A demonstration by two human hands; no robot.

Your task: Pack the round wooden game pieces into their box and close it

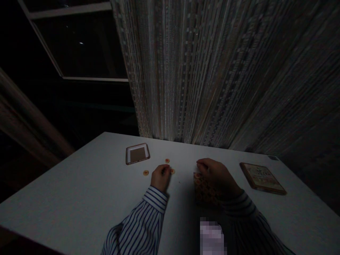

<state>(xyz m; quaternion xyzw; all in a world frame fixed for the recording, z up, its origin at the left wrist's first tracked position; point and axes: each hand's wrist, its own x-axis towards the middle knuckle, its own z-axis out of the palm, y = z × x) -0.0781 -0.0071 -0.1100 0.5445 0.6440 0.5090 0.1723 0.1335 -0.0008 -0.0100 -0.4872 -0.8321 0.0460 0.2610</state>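
My left hand (160, 178) is closed over the white table, fingers curled in a pinch. A round wooden Chinese chess piece (173, 171) lies right beside its fingertips; whether they touch cannot be made out. Another chess piece (167, 160) is just beyond that hand, and a third disc (146, 173) is to its left. My right hand (219, 177) hovers with bent, closed fingers over a square block of several chess pieces (203, 191), hiding part of it. What either hand has between its fingers is hidden in the dim light.
A shallow open box lid (126, 156) is at the back left of the white table (79, 191). On the right lies a flat box with a pictured top (262, 177). A small dark card (272, 158) sits at the far right corner. Striped curtains (186, 71) hang behind the table.
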